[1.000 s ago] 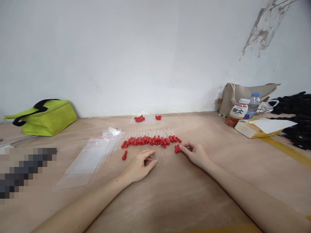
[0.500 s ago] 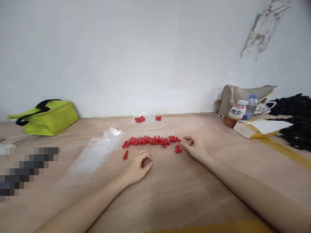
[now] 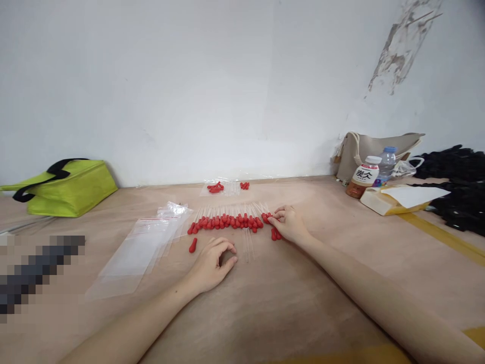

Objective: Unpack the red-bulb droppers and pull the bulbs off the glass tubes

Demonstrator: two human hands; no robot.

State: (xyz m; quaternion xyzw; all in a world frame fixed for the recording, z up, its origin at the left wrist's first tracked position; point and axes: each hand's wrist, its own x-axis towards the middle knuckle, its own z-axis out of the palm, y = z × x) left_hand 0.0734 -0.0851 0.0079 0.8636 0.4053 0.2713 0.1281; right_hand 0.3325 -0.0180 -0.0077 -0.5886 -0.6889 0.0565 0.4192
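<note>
1. Presently, the right grip (image 3: 290, 222) rests at the right end of the row of droppers (image 3: 227, 221). Thumb and forefinger are drawn together on the red bulb of the end dropper (image 3: 266, 218), which lies on the desk (image 3: 265, 303).
2. Left grip (image 3: 212, 260) lies on the desk nearer the person, fingers loosely curled with a gap to the thumb, holding nothing.
3. The row runs left to right across the desk centre, red bulbs toward the person, clear stems pointing to the wall.
4. Two loose red bulbs (image 3: 275, 234) lie just under the right grip. One single red bulb (image 3: 193, 245) lies left of the left grip.
5. Bare glass tubes (image 3: 248, 243) lie between the two grips, just below the row.
6. Clear zip bags (image 3: 140, 247) are fanned out to the left of the row.
7. A small packet (image 3: 220, 188) with red bulbs sits by the wall.
8. Green bag (image 3: 64, 187) stands far left; a drink bottle (image 3: 359, 179) and beige tote (image 3: 379, 146) stand far right.
</note>
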